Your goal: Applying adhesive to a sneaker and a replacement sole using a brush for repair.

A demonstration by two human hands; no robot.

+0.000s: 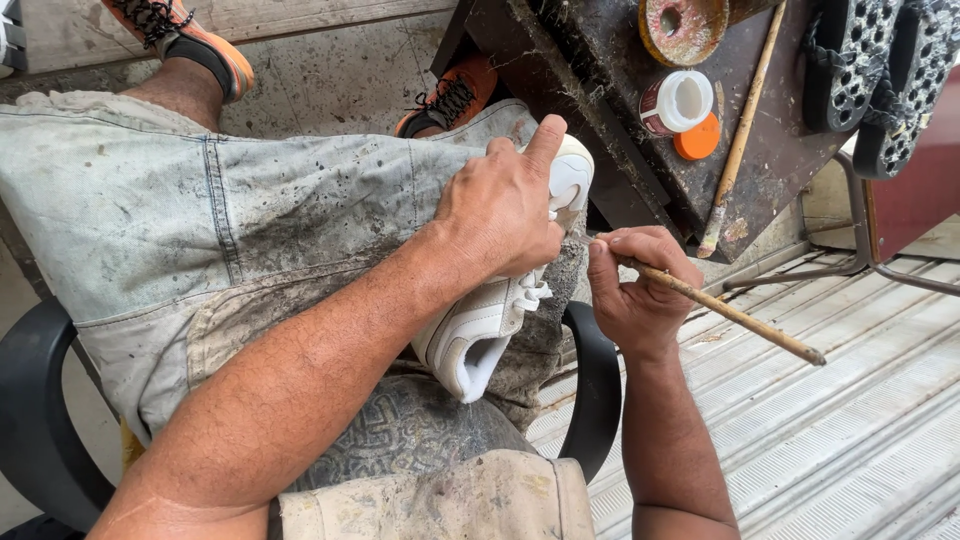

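A white lace-up shoe (480, 335) rests on my lap, toe pointing away from me, heel opening toward me. My left hand (505, 205) presses down over its upper and grips it, index finger raised along the toe. Just to the right, my right hand (635, 285) pinches a thin wooden stick (745, 322) whose tip meets the side of the shoe under my left hand. The stick's tip is hidden between the hands.
I sit in a black chair (595, 385) in stained grey shorts (200, 220). A dark workbench (620, 90) ahead holds a small white-lidded pot (680, 102), an orange cap (697, 140), another stick (740, 130) and black soles (880, 70). Corrugated metal flooring (840, 430) lies to the right.
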